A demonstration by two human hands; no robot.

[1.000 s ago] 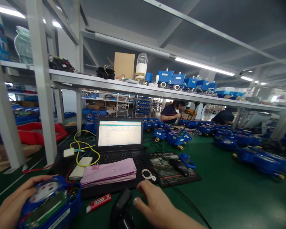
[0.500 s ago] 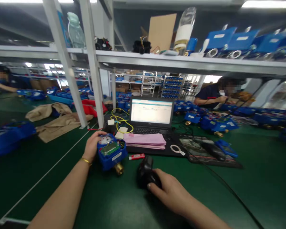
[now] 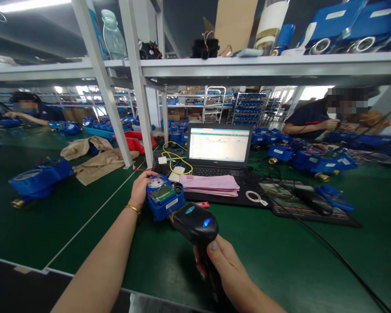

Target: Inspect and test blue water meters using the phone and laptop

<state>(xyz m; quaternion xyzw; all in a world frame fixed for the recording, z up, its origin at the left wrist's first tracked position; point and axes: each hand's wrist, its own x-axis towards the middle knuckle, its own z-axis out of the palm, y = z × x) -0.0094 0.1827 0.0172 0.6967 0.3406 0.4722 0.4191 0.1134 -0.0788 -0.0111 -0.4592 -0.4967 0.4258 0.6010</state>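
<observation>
My left hand (image 3: pixel 140 188) grips the left side of a blue water meter (image 3: pixel 164 198) standing on the green table (image 3: pixel 280 252); its dial and small screen face up. My right hand (image 3: pixel 223 266) is wrapped round the handle of a black barcode scanner (image 3: pixel 195 224), whose blue-lit head is raised and points at the meter from just right of it. A gold bracelet sits on my left wrist.
An open laptop (image 3: pixel 219 149) with pink papers (image 3: pixel 211 183) on its keyboard stands behind the meter, beside a yellow cable and a mouse pad (image 3: pixel 309 204). More blue meters (image 3: pixel 39 179) lie left and right. White shelf posts (image 3: pixel 140 82) rise at left. Other people work across the table.
My right hand has lifted the scanner off the table and aimed its head at the meter. The view has dropped and pulled back; my left hand still holds the meter.
</observation>
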